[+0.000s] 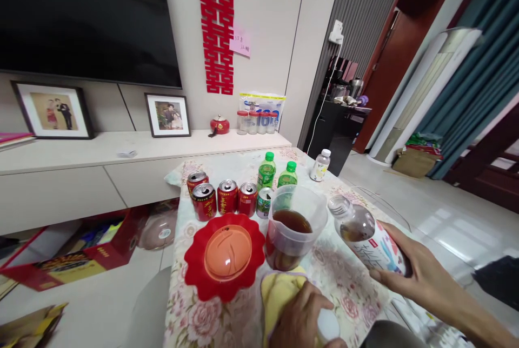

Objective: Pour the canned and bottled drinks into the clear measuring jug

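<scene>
Pouring step, seen from above. My right hand [417, 278] has its grip clamped around the body of an uncapped drink bottle [367, 237], tilted with its mouth toward the clear measuring cup [295, 226] just beside it. The cup stands on the floral tabletop [348, 299] and already holds dark liquid; a little dark liquid remains in the bottle. My left hand [302, 321] rests on a yellow cloth [279, 291] in front of the cup, with a white cap [327, 325] at its fingers; whether its grip is closed on the cap I cannot tell. I judge the next move needs the bottle mouth brought over the cup's rim. A red dish with orange lid [225, 253] sits left of the cup; red cans [221, 196] and green bottles [276, 172] stand behind it, apart from the pour.
</scene>
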A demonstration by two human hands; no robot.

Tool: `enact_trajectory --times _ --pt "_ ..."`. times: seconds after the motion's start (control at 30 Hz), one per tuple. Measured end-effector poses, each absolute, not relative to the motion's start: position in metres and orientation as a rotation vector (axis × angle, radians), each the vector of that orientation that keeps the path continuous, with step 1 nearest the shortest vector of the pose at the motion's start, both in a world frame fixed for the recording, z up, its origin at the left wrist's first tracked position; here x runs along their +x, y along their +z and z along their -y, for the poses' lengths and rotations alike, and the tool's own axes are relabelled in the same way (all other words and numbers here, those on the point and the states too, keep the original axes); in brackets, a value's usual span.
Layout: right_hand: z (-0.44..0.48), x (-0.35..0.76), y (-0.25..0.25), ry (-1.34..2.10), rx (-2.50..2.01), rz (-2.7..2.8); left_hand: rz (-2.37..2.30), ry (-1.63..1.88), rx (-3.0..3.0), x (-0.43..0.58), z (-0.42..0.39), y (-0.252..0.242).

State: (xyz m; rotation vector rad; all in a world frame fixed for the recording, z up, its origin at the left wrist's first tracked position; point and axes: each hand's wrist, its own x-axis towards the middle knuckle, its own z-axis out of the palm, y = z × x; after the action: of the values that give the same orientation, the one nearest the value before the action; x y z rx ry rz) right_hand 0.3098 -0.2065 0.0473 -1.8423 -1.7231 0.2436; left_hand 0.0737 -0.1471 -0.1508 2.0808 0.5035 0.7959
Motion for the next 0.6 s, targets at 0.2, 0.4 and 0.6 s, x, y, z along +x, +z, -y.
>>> enact_trajectory --times 0.2,0.4,0.6 --pt "0.198 0.315 0.066 0.22 -1.897 1.809 -0.432 0.934 2.229 0.074 0.148 -0.165" --pt "0.192 0.317 0.08 0.236 -1.958 1.901 -0.461 0.943 2.254 0.076 0.151 -0.166" --pt "0.19 0.317 0.088 0.223 -1.996 1.927 -0.487 1.026 2.243 0.075 0.154 -0.161"
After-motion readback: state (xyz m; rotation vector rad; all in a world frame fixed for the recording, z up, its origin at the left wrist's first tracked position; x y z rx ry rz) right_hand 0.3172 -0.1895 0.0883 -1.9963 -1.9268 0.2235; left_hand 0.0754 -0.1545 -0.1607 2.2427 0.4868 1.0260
